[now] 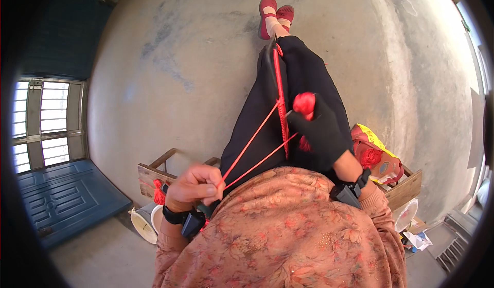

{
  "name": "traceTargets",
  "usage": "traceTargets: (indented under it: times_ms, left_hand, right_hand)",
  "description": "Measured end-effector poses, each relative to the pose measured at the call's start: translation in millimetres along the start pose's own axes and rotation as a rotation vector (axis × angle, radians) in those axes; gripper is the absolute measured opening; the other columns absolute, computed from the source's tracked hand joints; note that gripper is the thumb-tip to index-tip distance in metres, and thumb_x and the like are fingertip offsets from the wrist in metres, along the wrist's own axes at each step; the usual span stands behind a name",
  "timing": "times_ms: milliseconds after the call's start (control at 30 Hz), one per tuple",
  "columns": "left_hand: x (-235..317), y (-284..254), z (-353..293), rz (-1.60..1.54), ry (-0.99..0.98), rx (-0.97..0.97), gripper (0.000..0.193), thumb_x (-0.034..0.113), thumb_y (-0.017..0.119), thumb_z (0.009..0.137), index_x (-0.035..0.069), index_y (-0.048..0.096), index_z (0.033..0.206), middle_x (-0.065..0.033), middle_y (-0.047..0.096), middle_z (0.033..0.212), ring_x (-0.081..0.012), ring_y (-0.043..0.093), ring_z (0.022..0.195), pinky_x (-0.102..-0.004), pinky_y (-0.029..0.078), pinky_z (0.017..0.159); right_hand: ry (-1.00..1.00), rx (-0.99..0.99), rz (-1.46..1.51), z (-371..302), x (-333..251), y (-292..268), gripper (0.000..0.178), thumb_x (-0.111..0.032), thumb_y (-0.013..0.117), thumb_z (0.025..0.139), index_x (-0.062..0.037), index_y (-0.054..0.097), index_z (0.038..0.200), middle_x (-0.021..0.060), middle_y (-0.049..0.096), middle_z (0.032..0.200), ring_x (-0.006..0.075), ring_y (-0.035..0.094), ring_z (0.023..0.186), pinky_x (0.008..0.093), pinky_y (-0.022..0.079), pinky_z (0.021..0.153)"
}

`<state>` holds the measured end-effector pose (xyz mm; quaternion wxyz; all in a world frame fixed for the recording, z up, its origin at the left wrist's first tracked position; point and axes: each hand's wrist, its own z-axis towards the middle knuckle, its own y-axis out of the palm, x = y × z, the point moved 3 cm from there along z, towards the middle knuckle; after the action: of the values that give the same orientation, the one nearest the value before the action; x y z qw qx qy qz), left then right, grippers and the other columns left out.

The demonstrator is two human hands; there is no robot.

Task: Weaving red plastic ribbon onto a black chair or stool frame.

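Red yarn (252,151) taut, running diagonally, left hand (195,185) to right hand (321,133)

Sunlit concrete floor (195,46), blue door (67,195), barred window (43,118)

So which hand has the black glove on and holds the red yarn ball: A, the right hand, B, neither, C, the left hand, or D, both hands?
A: the gloved right hand grips the yarn ball, while the bare left hand pinches the red strands.
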<state>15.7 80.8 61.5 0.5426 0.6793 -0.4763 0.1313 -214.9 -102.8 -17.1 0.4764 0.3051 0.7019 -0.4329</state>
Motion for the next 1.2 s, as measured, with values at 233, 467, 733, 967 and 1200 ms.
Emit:
traceTargets:
  times_ms: [233,467,733,967,1200]
  left_hand:
    - [47.9,2.4,107.2,0.060,0.637,0.129,0.050,0.024,0.068,0.093,0.003,0.054,0.135,-0.0235,0.051,0.139,-0.0342,0.055,0.124,-0.0436,0.053,0.095]
    - [-10.5,-22.6,178.5,0.019,0.212,0.259,0.032,0.014,0.056,0.102,0.005,0.058,0.133,-0.0032,0.067,0.116,-0.0121,0.064,0.101,-0.0320,0.056,0.083]
    - [10.2,-50.3,163.6,-0.080,0.449,0.375,0.032,0.023,0.052,0.101,0.007,0.059,0.129,-0.0064,0.065,0.125,-0.0155,0.063,0.108,-0.0308,0.053,0.081]
    - [82.8,-2.4,46.0,-0.320,0.604,0.132,0.044,0.024,0.056,0.095,0.002,0.051,0.132,-0.0182,0.049,0.144,-0.0313,0.053,0.125,-0.0463,0.053,0.091]
    - [109.1,17.9,0.3,0.073,0.883,0.279,0.035,0.025,0.059,0.095,0.003,0.054,0.121,-0.0151,0.058,0.121,-0.0192,0.058,0.105,-0.0334,0.050,0.074]
  right_hand:
    - [-0.013,0.087,0.105,21.7,-22.3,-56.7,0.031,-0.018,0.067,0.093,-0.0026,0.066,0.120,0.0042,0.069,0.104,0.0121,0.063,0.089,0.0289,0.050,0.080]
    - [-0.158,0.049,-0.029,43.4,-45.0,-7.4,0.038,-0.020,0.066,0.092,-0.0020,0.062,0.125,0.0132,0.069,0.107,0.0200,0.069,0.093,0.0324,0.053,0.079]
    - [-0.148,0.165,0.025,39.4,-30.3,-28.1,0.048,-0.016,0.067,0.091,-0.0019,0.054,0.135,0.0130,0.066,0.122,0.0175,0.063,0.108,0.0321,0.050,0.093]
    - [-0.739,0.253,-0.460,40.5,-97.0,-14.3,0.057,-0.025,0.080,0.075,-0.0067,0.061,0.126,0.0138,0.060,0.131,0.0362,0.050,0.129,0.0423,0.041,0.109]
    - [-0.737,-0.568,-0.035,3.2,-102.0,-17.8,0.014,-0.014,0.073,0.085,-0.0051,0.070,0.095,0.0120,0.069,0.096,0.0278,0.067,0.090,0.0344,0.053,0.082]
